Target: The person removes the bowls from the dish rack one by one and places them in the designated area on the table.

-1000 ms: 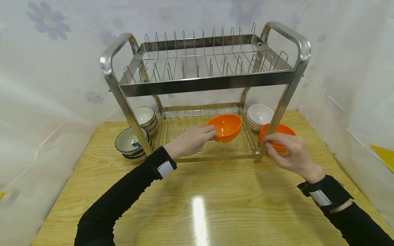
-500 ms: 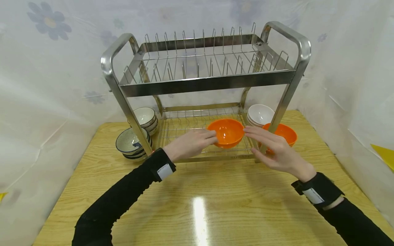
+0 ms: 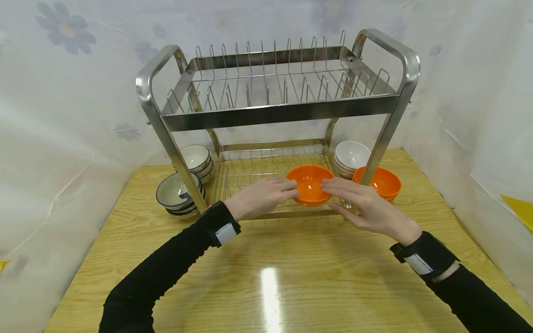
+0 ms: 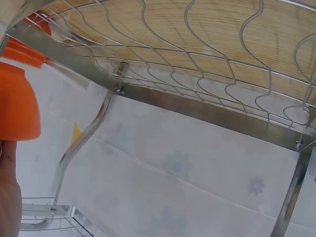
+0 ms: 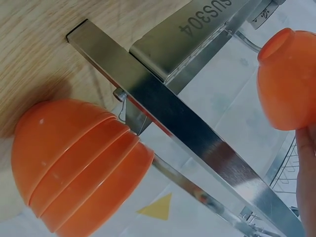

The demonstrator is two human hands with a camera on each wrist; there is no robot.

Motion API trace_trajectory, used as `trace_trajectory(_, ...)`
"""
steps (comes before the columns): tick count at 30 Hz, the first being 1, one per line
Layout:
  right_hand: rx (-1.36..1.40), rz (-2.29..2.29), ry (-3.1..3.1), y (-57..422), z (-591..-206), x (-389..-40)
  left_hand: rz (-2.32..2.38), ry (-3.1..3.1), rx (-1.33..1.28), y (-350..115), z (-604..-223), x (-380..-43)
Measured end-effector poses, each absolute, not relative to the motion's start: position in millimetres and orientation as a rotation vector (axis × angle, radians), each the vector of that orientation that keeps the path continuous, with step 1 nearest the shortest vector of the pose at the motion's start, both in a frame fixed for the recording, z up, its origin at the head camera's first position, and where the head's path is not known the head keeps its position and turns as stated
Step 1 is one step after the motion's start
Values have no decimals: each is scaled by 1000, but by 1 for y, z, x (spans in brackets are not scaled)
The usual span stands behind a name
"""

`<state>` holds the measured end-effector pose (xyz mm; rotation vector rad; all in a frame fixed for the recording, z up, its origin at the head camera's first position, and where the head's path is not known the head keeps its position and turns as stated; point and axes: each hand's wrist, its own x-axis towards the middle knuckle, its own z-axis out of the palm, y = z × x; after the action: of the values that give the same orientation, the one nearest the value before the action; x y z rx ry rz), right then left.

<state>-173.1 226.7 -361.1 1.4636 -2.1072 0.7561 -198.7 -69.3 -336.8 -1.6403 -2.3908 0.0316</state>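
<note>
In the head view my left hand (image 3: pixel 266 196) pinches the left rim of an orange bowl (image 3: pixel 309 185), which is tilted toward me over the front of the dish rack's lower shelf (image 3: pixel 245 173). My right hand (image 3: pixel 366 203) is at the bowl's right side, fingers fairly straight over the rim and thumb spread below. Part of the same orange bowl (image 4: pixel 17 106) shows at the left edge of the left wrist view. A stack of orange bowls (image 3: pixel 381 182) stands right of the rack, partly behind its front leg, and appears close up in the right wrist view.
The two-tier steel rack has a wire upper tier (image 3: pixel 266 88) above my hands and a front right leg (image 3: pixel 376 150) beside my right hand. White bowls (image 3: pixel 352 156) are stacked at right. Patterned bowls (image 3: pixel 176 190) and pale bowls (image 3: pixel 195 158) stand at left on the wooden table (image 3: pixel 208 277).
My right hand has moved left from the orange stack to the held bowl's right rim, its fingers straightening. The bowl in my left hand has shifted slightly right and toward me.
</note>
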Motion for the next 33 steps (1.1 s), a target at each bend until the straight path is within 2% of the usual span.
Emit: trace_trajectory(33,1477,467,-2251,228,-366,-172,86,-2384,-1687,-63,-344,-199)
